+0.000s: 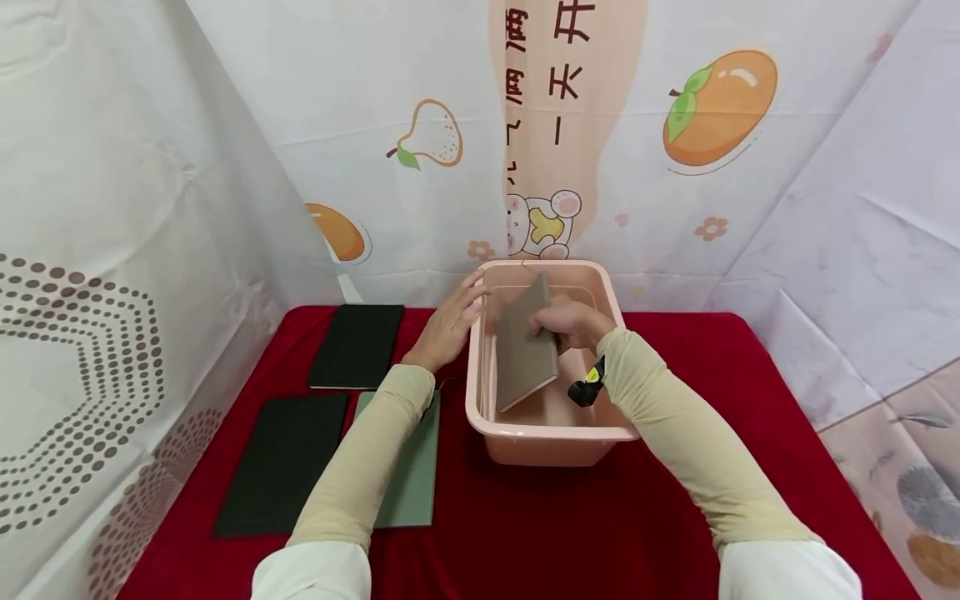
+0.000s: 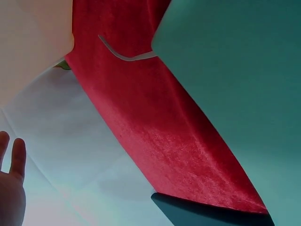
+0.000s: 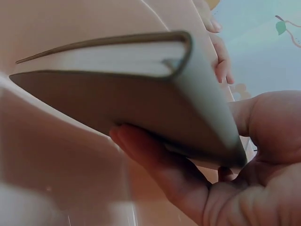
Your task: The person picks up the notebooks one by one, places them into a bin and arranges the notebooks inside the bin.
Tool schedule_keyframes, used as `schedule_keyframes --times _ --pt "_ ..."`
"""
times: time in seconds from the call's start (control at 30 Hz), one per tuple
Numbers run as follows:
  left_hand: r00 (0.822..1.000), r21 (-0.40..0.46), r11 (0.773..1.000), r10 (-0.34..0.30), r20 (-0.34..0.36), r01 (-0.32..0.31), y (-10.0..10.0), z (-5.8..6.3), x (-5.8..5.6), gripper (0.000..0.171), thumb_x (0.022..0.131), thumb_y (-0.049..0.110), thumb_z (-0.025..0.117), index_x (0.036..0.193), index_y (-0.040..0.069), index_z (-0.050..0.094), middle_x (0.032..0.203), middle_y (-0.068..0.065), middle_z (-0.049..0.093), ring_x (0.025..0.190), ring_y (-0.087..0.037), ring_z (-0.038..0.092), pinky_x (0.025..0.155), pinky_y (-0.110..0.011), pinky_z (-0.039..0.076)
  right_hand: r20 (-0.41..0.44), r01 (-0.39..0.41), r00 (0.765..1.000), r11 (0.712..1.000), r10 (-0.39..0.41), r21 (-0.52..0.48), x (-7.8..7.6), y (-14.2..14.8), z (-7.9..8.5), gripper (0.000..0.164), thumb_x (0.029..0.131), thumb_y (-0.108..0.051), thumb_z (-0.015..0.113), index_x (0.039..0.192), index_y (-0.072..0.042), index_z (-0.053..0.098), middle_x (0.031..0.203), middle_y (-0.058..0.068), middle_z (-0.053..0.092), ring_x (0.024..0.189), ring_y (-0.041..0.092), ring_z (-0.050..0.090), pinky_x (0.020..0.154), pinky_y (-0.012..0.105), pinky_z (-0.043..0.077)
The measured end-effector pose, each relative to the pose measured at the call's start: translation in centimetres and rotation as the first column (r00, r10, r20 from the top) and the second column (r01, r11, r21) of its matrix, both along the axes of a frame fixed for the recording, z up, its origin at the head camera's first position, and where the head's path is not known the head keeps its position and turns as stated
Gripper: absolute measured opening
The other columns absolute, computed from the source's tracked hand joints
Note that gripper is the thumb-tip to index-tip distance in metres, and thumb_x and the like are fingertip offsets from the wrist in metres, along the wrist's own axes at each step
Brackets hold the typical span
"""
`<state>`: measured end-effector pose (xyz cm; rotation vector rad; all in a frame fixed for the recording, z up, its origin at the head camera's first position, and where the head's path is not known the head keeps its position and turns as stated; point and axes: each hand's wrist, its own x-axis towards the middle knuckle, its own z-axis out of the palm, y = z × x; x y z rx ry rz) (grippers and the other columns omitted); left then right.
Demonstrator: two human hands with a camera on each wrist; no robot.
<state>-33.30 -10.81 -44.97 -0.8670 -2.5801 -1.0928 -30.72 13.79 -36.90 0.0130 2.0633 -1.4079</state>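
A grey-brown hardcover notebook (image 1: 521,346) stands tilted inside the pink plastic basin (image 1: 555,432). My right hand (image 1: 573,321) grips it by the spine side, thumb on one cover and fingers on the other. White page edges of this notebook (image 3: 117,89) show in the right wrist view, the covers slightly apart. At the basin's left rim, my left hand (image 1: 450,325) rests with its fingers extended. Only some of the left hand's fingers (image 2: 18,157) appear at the edge of the left wrist view.
Left of the basin, a green notebook (image 1: 412,467) with a ribbon lies partly under my left forearm. Two black notebooks, one farther back (image 1: 356,346) and one nearer (image 1: 281,462), lie on the red tablecloth (image 1: 585,533). A printed curtain (image 1: 337,100) hangs close behind the basin.
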Motion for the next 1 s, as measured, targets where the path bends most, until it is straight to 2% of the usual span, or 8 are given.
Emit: schedule_keyframes --times 0.07,0.37,0.67,1.0 --pt "1.000 -0.002 1.000 -0.010 -0.001 0.010 0.06 0.14 -0.01 0.051 0.110 0.045 0.025 0.148 0.020 0.049 0.171 0.013 0.018 0.158 -0.015 0.021 0.126 -0.051 0.027 -0.009 0.005 1.000 1.000 -0.005 0.024 0.05 0.06 -0.09 0.035 0.085 -0.004 0.048 0.120 0.000 0.042 0.118 0.018 0.054 0.093 0.028 0.066 0.073 0.043 0.061" --pt "1.000 -0.015 1.000 -0.027 0.014 0.027 0.13 0.36 0.01 0.052 0.110 0.046 0.025 0.151 0.022 0.047 0.172 0.014 0.016 0.159 -0.014 0.020 0.126 -0.051 0.027 -0.031 -0.006 0.999 0.994 0.010 0.108 0.08 0.20 -0.48 0.042 0.088 -0.005 0.050 0.127 0.006 0.042 0.120 0.022 0.057 0.089 0.028 0.068 0.071 0.041 0.062" --pt "0.999 0.003 0.999 -0.032 0.010 0.032 0.01 0.05 -0.06 0.052 0.110 0.044 0.024 0.150 0.019 0.048 0.172 0.010 0.017 0.158 -0.016 0.022 0.126 -0.052 0.027 0.020 -0.035 0.999 0.999 0.034 0.034 0.00 -0.08 -0.80 0.042 0.088 -0.002 0.047 0.129 0.006 0.038 0.125 0.023 0.053 0.101 0.033 0.065 0.085 0.050 0.061" --pt "0.999 -0.004 1.000 -0.014 0.041 0.014 0.03 -0.08 0.01 0.056 0.109 0.053 0.021 0.151 0.025 0.045 0.171 0.019 0.013 0.158 -0.012 0.019 0.126 -0.052 0.027 0.053 -0.082 0.995 0.995 0.085 -0.060 0.11 -0.02 -0.81 0.055 0.090 -0.001 0.045 0.142 0.006 0.030 0.139 0.025 0.045 0.117 0.038 0.057 0.099 0.060 0.053"
